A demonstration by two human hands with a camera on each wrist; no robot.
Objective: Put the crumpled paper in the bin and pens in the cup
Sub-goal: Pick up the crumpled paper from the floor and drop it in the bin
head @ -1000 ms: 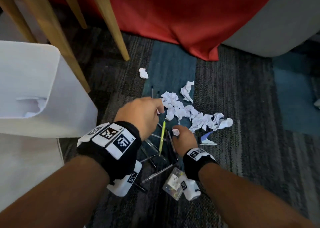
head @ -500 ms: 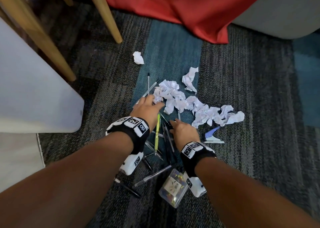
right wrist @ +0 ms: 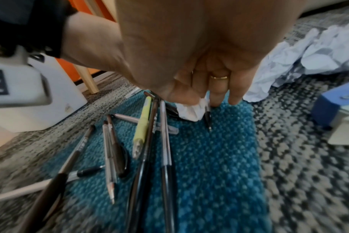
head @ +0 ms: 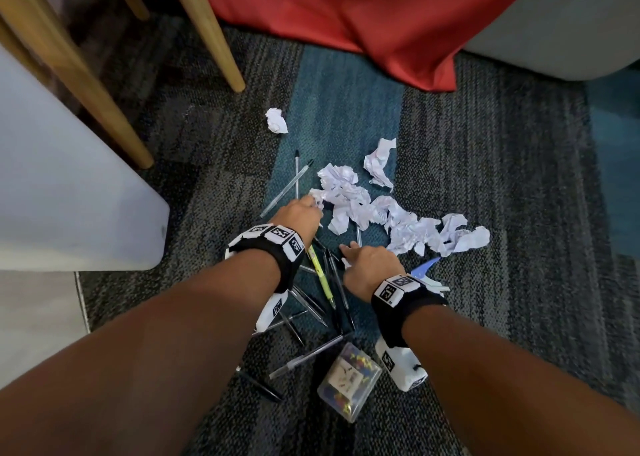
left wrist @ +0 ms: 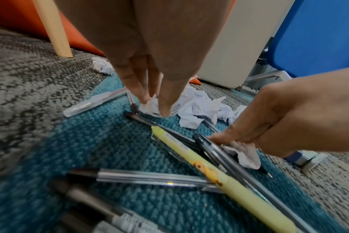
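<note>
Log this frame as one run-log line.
left hand: pinching paper pile edge | right hand: holding paper ball | pens: on carpet | bin: left

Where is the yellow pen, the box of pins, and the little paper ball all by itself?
yellow pen [head: 320,271]: head view, mid-barrel.
box of pins [head: 349,381]: head view, clear lid.
lone paper ball [head: 276,120]: head view, its middle.

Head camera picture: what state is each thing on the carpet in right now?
Left hand: pinching crumpled white paper pile.
Right hand: gripping small paper ball.
Yellow plastic pen: lying loose among clear pens.
Clear plastic pin box: shut, on carpet.
Lone paper ball: untouched.
</note>
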